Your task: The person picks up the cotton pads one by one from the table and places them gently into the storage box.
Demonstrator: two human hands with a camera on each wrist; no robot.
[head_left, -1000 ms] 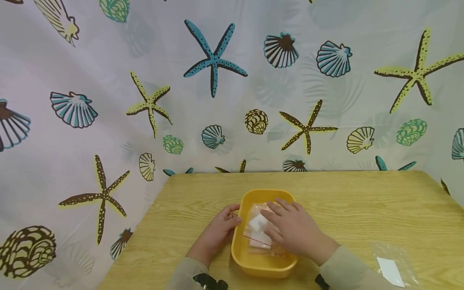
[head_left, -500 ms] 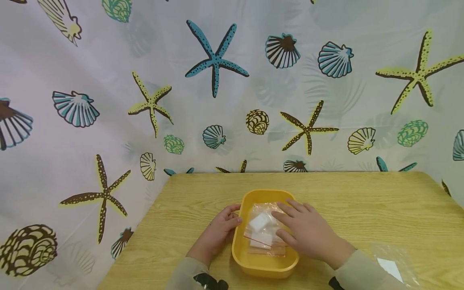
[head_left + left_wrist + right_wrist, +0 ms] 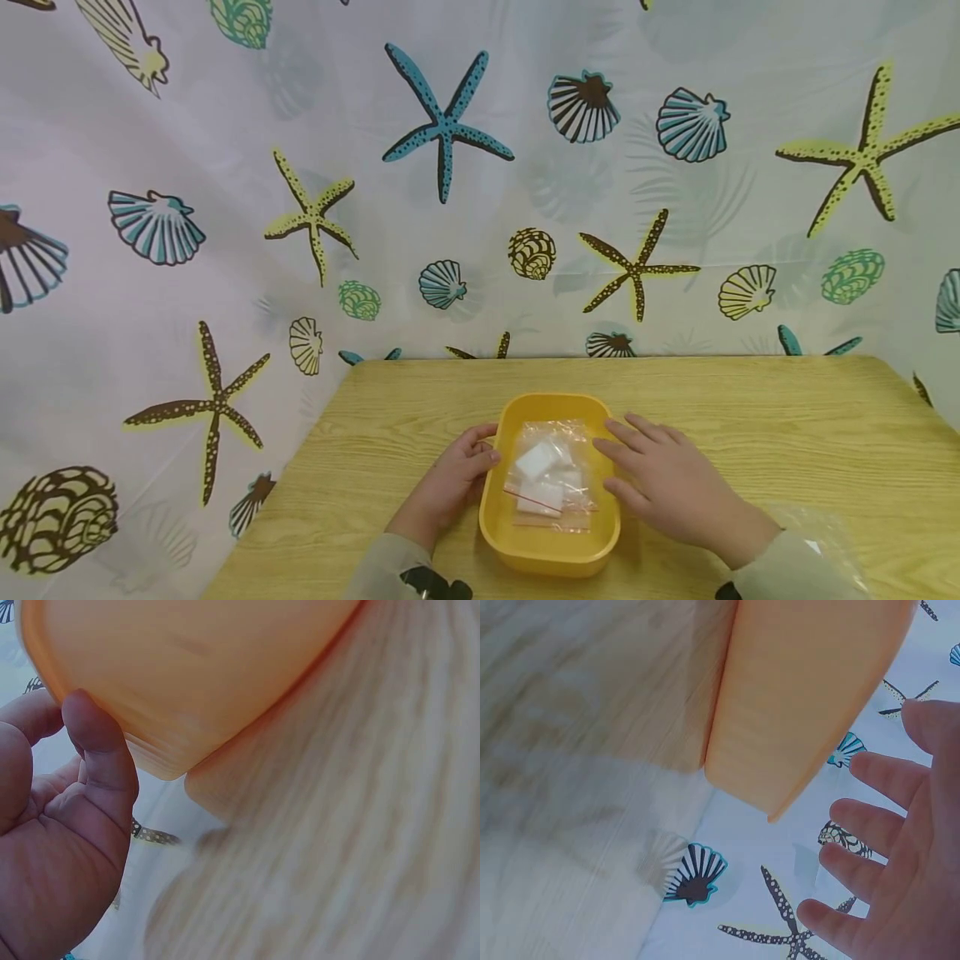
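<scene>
A yellow plastic tray (image 3: 551,561) with rounded corners stands on the table. Several clear zip bags (image 3: 537,505) with white pieces inside lie overlapped in it, one showing a red seal line. My left hand (image 3: 455,472) pinches the tray's left rim, the thumb over the edge; the left wrist view shows this thumb (image 3: 96,731) against the tray wall (image 3: 195,675). At the right rim hovers my right hand (image 3: 663,477), fingers straight and spread, holding nothing. In the right wrist view its fingers (image 3: 877,829) are apart from the tray's side (image 3: 795,697).
Another clear bag (image 3: 828,546) lies on the wood-grain table (image 3: 735,400) at the right, partly covered by the right sleeve (image 3: 795,571). A white curtain (image 3: 495,192) printed with starfish and shells hangs behind the table and along its left side.
My right hand has moved right from over the bags to the tray's right rim, uncovering them. Its sleeve now covers more of the bag on the table. The left hand stays put.
</scene>
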